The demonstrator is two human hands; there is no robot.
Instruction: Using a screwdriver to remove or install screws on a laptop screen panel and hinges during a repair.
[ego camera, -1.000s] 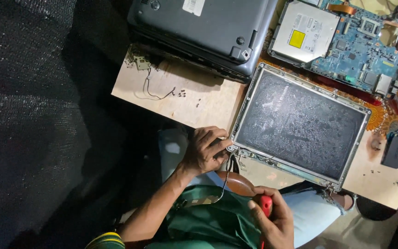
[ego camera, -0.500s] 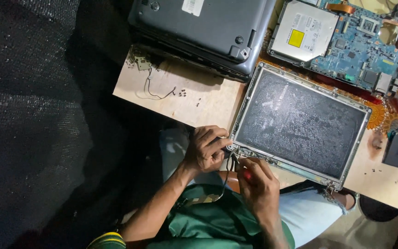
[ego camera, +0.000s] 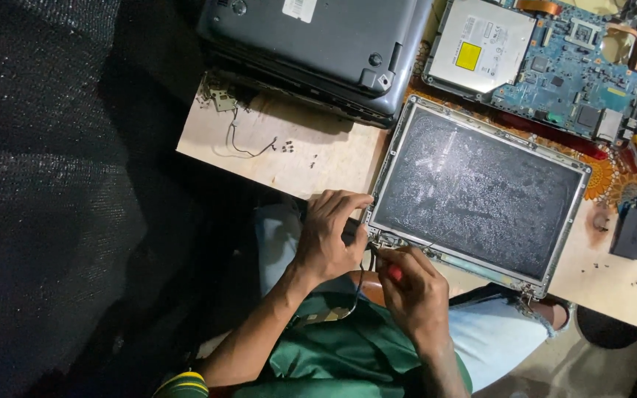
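A bare laptop screen panel (ego camera: pixel 481 188) in a metal frame lies tilted on the wooden table (ego camera: pixel 318 151). My left hand (ego camera: pixel 329 236) grips the panel's near left corner, fingers curled over the frame edge. My right hand (ego camera: pixel 414 291) is closed around a red-handled screwdriver (ego camera: pixel 394 273), whose tip points at the hinge bracket on that same corner. A thin dark cable (ego camera: pixel 359 284) hangs from the corner down toward my lap.
A closed dark grey laptop base (ego camera: pixel 318 44) lies at the back. Beside it sit a silver optical drive (ego camera: pixel 481 44) and a blue circuit board (ego camera: pixel 591 74). Loose screws (ego camera: pixel 287 147) and a small wired part (ego camera: pixel 224 102) lie at the table's left. A black block (ego camera: pixel 633 232) sits at the right.
My right hand rose from my lap with the red-handled screwdriver and came up to the panel's near left corner. My left hand stayed on that corner.
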